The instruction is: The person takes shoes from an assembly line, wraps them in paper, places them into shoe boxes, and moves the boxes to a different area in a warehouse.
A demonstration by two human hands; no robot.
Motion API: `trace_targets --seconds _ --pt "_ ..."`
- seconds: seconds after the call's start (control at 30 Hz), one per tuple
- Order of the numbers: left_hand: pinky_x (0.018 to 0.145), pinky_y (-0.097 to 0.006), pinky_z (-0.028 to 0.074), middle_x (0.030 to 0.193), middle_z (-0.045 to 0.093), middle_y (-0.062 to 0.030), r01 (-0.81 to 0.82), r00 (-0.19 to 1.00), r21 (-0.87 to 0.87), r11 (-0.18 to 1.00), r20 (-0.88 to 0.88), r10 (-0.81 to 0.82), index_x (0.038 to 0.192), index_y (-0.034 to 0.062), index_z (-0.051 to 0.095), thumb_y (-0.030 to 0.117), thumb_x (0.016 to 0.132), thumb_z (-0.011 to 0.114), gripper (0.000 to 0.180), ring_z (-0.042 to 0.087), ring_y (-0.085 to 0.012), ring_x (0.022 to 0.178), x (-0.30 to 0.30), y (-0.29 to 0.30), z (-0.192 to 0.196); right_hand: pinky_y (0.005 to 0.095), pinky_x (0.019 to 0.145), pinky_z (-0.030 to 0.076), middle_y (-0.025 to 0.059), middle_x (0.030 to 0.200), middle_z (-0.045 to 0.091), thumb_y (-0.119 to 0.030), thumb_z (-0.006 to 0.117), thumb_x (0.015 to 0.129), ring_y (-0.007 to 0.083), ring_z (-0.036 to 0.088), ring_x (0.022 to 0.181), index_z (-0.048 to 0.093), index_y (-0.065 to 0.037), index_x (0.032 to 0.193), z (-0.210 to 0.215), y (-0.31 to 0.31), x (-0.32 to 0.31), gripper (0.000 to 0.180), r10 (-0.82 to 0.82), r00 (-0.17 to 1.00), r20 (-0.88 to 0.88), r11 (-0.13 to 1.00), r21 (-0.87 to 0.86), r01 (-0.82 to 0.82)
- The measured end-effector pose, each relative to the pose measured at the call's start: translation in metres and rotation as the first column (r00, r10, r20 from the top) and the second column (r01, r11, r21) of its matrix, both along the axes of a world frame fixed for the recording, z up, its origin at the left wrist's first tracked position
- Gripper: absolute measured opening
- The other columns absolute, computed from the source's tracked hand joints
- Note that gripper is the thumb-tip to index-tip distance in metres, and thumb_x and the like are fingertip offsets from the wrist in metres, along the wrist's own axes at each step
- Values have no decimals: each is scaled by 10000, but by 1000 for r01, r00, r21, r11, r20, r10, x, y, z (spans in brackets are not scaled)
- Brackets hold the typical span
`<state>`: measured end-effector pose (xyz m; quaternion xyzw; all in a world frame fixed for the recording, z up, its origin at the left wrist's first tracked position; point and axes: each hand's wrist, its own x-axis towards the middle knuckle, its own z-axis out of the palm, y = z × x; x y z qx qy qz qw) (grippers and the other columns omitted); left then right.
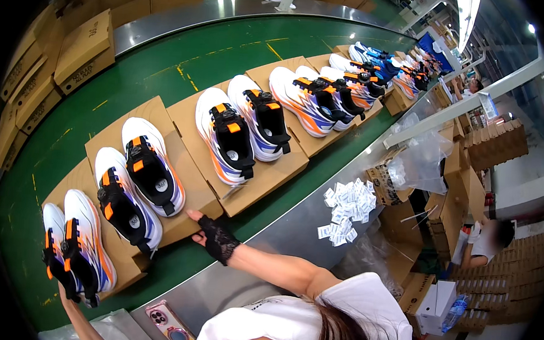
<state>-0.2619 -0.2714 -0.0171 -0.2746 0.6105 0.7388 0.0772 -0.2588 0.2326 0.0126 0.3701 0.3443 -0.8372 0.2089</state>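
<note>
White running shoes with orange, purple and black parts stand in pairs on brown shoeboxes along a green conveyor belt (160, 63). My right hand (218, 238), in a black lace fingerless glove, touches the near end of a shoebox (188, 208) that bears one pair (154, 169). Its fingers are apart. At the lower left, my left hand (62, 293) reaches beside the nearest pair (87, 240) and its shoebox (130, 275); the shoes hide its fingers. Farther right, another pair (224, 136) rests on the adjoining shoebox (265, 179).
A metal ledge (280, 233) borders the belt, with a heap of small white packets (349, 206) and a phone in a pink case (170, 327). Brown boxes (86, 49) stand beyond the belt. A white post (437, 121) rises at right; a co-worker (488, 242) is near cartons.
</note>
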Motion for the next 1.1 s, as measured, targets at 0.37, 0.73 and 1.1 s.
trace_targets --seconds 0.37,0.73,1.1 --pt "680 -244 462 939 562 -6 238 970 26 971 -52 -237 1081 76 489 286 857 479 307 556 -113 812 -36 20 5 256 547 474 24 914 595 -160 657 717 163 595 812 506 -118 987 -43 -12 -7 312 -376 891 -253 922 -5 388" --pt "791 -333 435 1279 377 -64 745 667 119 656 -119 -736 1363 160 129 313 887 423 580 410 -200 1132 -62 8 -9 261 531 418 5 725 513 -185 583 771 108 471 598 538 -106 808 -29 -114 20 99 -548 766 -335 665 381 642" --pt "624 -294 475 695 633 -92 997 58 25 70 329 -942 739 -9 643 298 795 577 319 590 -155 654 111 -168 55 316 719 433 164 819 600 -308 476 814 269 561 769 587 5 910 -67 -269 315 346 831 489 264 208 668 -714"
